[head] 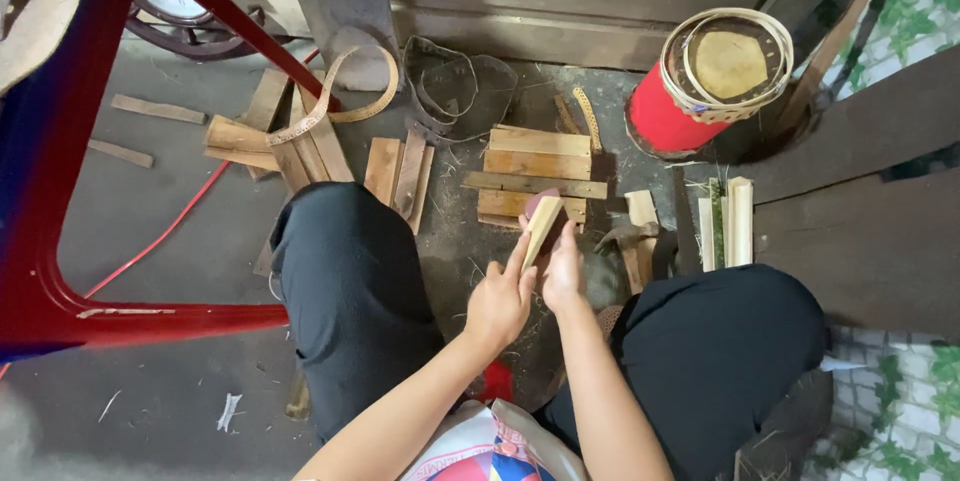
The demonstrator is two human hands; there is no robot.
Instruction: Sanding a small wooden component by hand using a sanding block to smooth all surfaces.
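Note:
My left hand (498,299) and my right hand (562,273) are together between my knees, over the ground. Both grip a short pale wooden strip (541,228) that points up and away from me. A dark reddish piece (536,204) shows just behind the strip's top; I cannot tell which hand holds it. The lower end of the strip is hidden inside my fingers. Just beyond the hands lies a small stack of flat wooden boards (537,173).
A hammer (628,238) lies right of my hands. A red cylinder topped by a woven bamboo ring (722,71) stands at back right. Cut bamboo slats (728,223) lean at right. More boards (300,146) and curved strips lie at left, beside a red metal frame (60,191).

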